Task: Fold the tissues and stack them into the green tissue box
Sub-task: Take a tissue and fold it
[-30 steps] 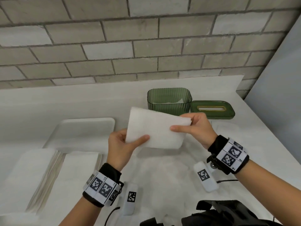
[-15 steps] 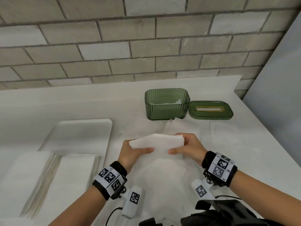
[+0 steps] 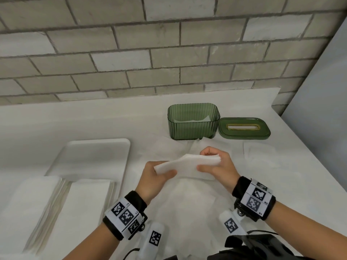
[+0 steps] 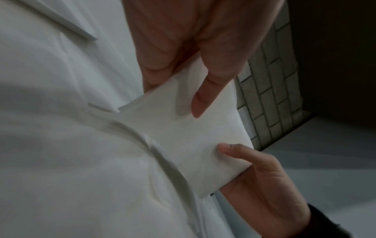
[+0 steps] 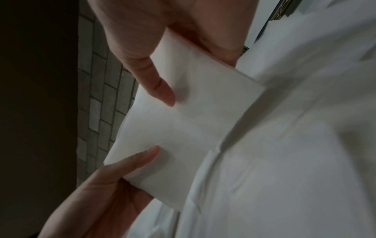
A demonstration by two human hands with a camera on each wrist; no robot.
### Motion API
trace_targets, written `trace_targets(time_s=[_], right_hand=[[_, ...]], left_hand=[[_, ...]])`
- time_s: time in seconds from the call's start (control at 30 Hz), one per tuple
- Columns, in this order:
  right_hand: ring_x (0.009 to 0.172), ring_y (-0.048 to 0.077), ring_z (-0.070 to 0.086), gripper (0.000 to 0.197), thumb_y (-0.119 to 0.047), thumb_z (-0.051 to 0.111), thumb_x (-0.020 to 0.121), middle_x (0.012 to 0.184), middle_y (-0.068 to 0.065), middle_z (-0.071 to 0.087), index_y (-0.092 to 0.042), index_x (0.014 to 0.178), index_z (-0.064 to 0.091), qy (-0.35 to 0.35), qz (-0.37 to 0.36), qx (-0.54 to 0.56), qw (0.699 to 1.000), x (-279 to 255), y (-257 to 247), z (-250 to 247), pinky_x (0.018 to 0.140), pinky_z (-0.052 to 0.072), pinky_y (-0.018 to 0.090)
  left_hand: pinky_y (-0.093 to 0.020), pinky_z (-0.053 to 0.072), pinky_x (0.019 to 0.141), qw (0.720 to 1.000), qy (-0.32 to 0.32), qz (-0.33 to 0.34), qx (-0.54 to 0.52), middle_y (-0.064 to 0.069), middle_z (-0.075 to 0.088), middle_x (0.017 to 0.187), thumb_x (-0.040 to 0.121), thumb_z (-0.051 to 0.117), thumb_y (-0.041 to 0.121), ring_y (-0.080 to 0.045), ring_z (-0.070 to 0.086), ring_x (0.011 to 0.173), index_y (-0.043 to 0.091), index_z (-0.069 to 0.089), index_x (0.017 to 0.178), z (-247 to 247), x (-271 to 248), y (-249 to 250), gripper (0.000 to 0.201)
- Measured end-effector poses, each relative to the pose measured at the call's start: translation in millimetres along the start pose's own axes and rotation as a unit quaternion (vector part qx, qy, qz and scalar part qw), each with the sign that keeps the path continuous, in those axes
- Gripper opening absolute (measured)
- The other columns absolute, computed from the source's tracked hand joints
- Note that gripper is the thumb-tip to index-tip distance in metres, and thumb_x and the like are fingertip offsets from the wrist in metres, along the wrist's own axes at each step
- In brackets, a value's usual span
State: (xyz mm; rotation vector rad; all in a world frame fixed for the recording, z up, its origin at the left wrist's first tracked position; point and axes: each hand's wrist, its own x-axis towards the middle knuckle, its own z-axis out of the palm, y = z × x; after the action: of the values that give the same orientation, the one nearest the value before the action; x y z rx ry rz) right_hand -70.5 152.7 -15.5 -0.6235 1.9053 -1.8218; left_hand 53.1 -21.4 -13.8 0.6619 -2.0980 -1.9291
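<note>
No brand, word or sign can be read. The black-and-white square-patterned marker tags on the left wristband [image 3: 125,216] carry tiny characters at their corners, perhaps "L3", and those on the right wristband [image 3: 256,199] likewise, perhaps "R2" and "R1", though all are too blurred to be sure.

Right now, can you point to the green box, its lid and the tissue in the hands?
green box [image 3: 191,126]: head view, front wall.
lid [image 3: 244,133]: head view, near rim.
tissue [image 3: 189,165]: head view, top face.
</note>
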Motion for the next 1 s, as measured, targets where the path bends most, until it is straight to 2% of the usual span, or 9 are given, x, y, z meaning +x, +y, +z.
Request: trace_targets(time_s=[0.1,0.23,0.33,0.4,0.57,0.63,0.77,0.87,1.0], right_hand=[[0.064,0.010,0.053,0.029,0.014,0.076,0.065,0.070,-0.001,0.057,-0.007,0.076,0.060,-0.003,0.012,-0.019,1.000,3.2,3.0,-1.7,0.059,0.044,0.016],[0.088,0.023,0.063,0.041,-0.010,0.081,0.054,0.089,0.004,0.065,-0.013,0.091,0.064,-0.018,0.111,-0.087,0.990,0.5,27.5,-8.0,0.071,0.049,0.024],[0.098,0.024,0.066,0.047,0.003,0.083,0.065,0.107,0.011,0.069,-0.004,0.107,0.063,-0.022,0.091,-0.083,0.992,15.6,1.5,-16.5,0.082,0.056,0.030],[0.094,0.021,0.068,0.043,0.008,0.078,0.070,0.109,0.011,0.069,-0.003,0.110,0.064,-0.024,0.043,-0.077,0.996,37.3,-31.7,-22.5,0.084,0.056,0.027],[0.094,0.019,0.069,0.032,-0.008,0.077,0.078,0.107,0.008,0.070,-0.012,0.109,0.068,0.051,-0.013,-0.110,0.993,117.3,-82.7,-44.8,0.091,0.055,0.040],[0.094,0.017,0.065,0.030,-0.014,0.076,0.080,0.105,0.005,0.069,-0.010,0.110,0.069,0.080,-0.026,-0.194,0.978,143.1,-89.4,-52.3,0.092,0.052,0.032],[0.076,0.020,0.057,0.050,-0.011,0.076,0.078,0.080,0.003,0.057,-0.017,0.122,0.053,0.097,-0.004,-0.311,0.945,173.0,-79.8,-59.0,0.066,0.046,0.024],[0.056,0.015,0.045,0.040,-0.004,0.074,0.075,0.063,0.000,0.046,-0.023,0.102,0.052,0.005,-0.012,-0.404,0.915,186.4,-61.4,-61.0,0.054,0.042,0.025],[0.073,0.017,0.055,0.009,-0.005,0.075,0.075,0.079,-0.002,0.053,-0.014,0.079,0.073,-0.064,0.029,-0.549,0.833,202.1,-51.1,-55.1,0.065,0.045,0.025]], left_hand=[[-0.017,0.049,0.064,1.000,-0.011,-0.010,0.028,-0.004,0.070,0.082,0.083,0.071,0.000,-0.011,0.065,0.073,0.002,0.070,0.093,-0.4,1.3,-0.5,0.011],[-0.028,0.054,0.079,0.989,-0.025,-0.113,0.093,-0.003,0.064,0.106,0.084,0.074,0.017,-0.019,0.064,0.097,0.010,0.051,0.110,-4.5,3.3,-19.8,0.036],[-0.047,0.053,0.092,0.992,-0.047,-0.045,0.109,-0.011,0.070,0.113,0.072,0.081,0.028,-0.023,0.067,0.103,0.004,0.061,0.115,-15.2,23.3,0.5,0.053],[-0.052,0.051,0.095,0.993,-0.032,0.006,0.114,-0.015,0.070,0.113,0.072,0.081,0.018,-0.024,0.066,0.104,0.003,0.065,0.111,-18.9,44.7,28.4,0.044],[-0.044,0.049,0.101,0.987,0.024,0.094,0.129,-0.009,0.061,0.125,0.077,0.078,0.010,-0.025,0.060,0.112,0.009,0.044,0.135,-10.2,120.7,98.6,0.067],[-0.037,0.051,0.095,0.985,0.036,0.124,0.111,-0.007,0.056,0.122,0.077,0.076,0.001,-0.025,0.058,0.105,0.018,0.030,0.138,-2.8,143.1,112.6,0.078],[-0.009,0.039,0.056,0.957,0.009,0.119,0.266,-0.002,0.054,0.092,0.079,0.074,0.003,-0.021,0.054,0.083,0.010,0.056,0.119,15.4,181.9,108.2,0.045],[-0.012,0.042,0.063,0.917,-0.041,0.053,0.394,-0.013,0.062,0.109,0.077,0.077,0.008,-0.022,0.058,0.089,0.000,0.072,0.098,29.4,211.5,95.5,0.023],[-0.036,0.059,0.080,0.858,-0.099,-0.008,0.503,-0.013,0.065,0.098,0.076,0.076,0.008,-0.027,0.067,0.090,0.000,0.066,0.090,45.8,232.4,88.6,0.019]])
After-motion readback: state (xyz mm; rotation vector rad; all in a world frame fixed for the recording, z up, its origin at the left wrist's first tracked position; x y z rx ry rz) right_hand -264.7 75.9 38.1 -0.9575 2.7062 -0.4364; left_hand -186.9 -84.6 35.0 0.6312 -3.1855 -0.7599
